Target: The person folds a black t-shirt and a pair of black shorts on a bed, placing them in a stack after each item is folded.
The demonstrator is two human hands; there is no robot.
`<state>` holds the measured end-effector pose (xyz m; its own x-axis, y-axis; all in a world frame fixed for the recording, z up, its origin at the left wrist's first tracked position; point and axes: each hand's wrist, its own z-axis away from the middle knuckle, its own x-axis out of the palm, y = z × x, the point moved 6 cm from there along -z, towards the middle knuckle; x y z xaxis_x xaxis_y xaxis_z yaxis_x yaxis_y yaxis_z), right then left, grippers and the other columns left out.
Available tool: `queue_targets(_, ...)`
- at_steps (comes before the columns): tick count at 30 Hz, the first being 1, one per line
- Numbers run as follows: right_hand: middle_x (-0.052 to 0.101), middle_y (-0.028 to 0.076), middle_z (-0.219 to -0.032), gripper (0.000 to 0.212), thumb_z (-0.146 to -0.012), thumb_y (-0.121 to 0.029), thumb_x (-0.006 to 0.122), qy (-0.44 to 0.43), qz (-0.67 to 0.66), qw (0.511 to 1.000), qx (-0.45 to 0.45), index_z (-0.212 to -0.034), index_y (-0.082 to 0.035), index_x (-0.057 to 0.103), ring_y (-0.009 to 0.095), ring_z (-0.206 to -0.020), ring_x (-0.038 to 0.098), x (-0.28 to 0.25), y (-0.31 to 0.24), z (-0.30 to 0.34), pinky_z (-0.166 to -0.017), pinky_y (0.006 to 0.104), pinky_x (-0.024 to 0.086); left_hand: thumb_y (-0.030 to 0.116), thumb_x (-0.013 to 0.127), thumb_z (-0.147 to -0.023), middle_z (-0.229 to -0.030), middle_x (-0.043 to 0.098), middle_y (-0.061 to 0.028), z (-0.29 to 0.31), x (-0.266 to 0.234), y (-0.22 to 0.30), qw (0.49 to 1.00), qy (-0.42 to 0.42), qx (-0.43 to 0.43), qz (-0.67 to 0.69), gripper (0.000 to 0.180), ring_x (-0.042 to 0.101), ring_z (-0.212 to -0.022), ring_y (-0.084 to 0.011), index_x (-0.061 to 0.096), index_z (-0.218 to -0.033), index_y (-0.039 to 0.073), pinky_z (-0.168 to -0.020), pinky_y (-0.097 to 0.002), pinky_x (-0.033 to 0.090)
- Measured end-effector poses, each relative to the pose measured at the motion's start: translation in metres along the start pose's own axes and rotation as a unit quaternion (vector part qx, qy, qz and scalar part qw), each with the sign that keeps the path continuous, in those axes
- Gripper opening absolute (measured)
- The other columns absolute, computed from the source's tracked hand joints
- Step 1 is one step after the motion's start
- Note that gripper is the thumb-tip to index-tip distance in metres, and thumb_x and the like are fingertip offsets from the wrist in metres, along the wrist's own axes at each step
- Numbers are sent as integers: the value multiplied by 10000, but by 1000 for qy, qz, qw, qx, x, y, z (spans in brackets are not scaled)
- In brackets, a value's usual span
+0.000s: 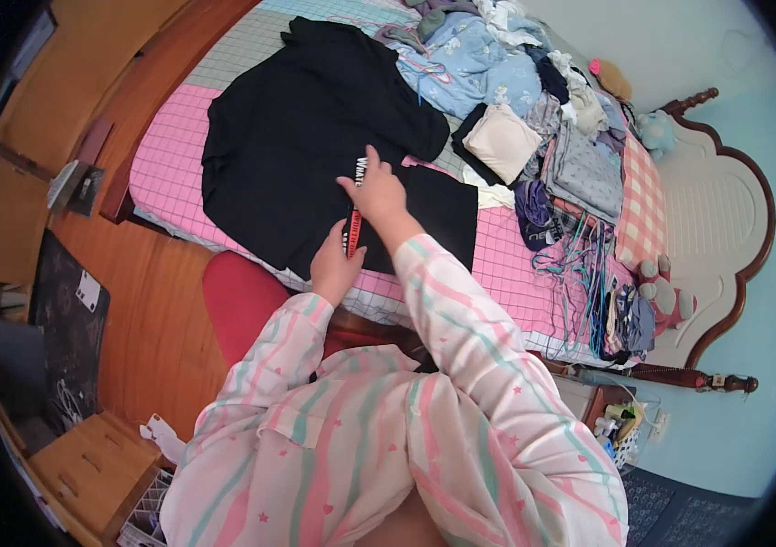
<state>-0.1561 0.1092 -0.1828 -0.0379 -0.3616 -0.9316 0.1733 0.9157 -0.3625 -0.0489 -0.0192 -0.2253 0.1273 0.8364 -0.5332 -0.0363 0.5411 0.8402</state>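
Head view, near to far. Striped pyjama sleeves filled the near edge. Left hand [335, 264] sat at the near hem of the black garment [315, 155], fingers curled onto its red printed strip [352, 232]; whether they pinched it or only pressed, I could not tell. Right hand [377, 191] lay flat just beyond, fingers spread and released, pressing the cloth down.

Garment was spread over the pink checked sheet [169, 146] on the bed's left half, body smoothed, a sleeve turned in at right. By my judgement folding had barely begun: laid out and flattened, no full fold made.

Further right, a small folded stack [502, 141] looked done. Far right, a loose clothes heap [497, 55] and tangled hangers [579, 264] remained unsorted.
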Motion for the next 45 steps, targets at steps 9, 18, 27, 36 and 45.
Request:
queue_targets(9,686,229,-1104,839,-860,-106,708,-54,132,989,-43,-1603,-176,324,369,-915,740,22,-13,-44,-793,443,611,-16,678,-835,-1322,598,-245,7,23,8,989,19,23,143,686,600,-1208,-394,439,-1476,20,-1048,-422,463)
queue_targets(18,619,36,-916,847,-795,-39,744,-151,-341,928,22,-1554,-164,388,144,-745,644,-94,106,-30,-545,301,585,-110,655,-760,-948,560,-55,33,42,104,977,-38,177,116,663,561,-867,-175,568,-1393,67,-723,-311,479)
queue_targets(27,674,-6,-807,703,-818,8,656,-90,-475,871,82,-1488,-120,486,87,-673,595,-73,280,-1,-592,258,475,103,680,-790,-972,606,-32,52,143,163,876,-92,470,-64,314,568,-980,-247,702,-1101,131,-852,-399,453)
queue_targets(36,606,16,-723,608,-823,-58,673,25,-422,898,121,-1413,-102,537,106,-645,557,-5,323,11,-602,294,467,61,676,-783,-1019,609,-68,49,167,132,855,-159,476,-128,356,590,-1096,-278,709,-1131,126,-928,-411,476)
queue_targets(45,653,29,-760,619,-807,-49,683,28,-460,880,115,-1408,-112,547,108,-683,598,-14,300,9,-639,296,493,107,649,-815,-975,582,-84,43,155,130,858,-176,468,-119,330,597,-1017,-283,717,-1137,102,-893,-397,483)
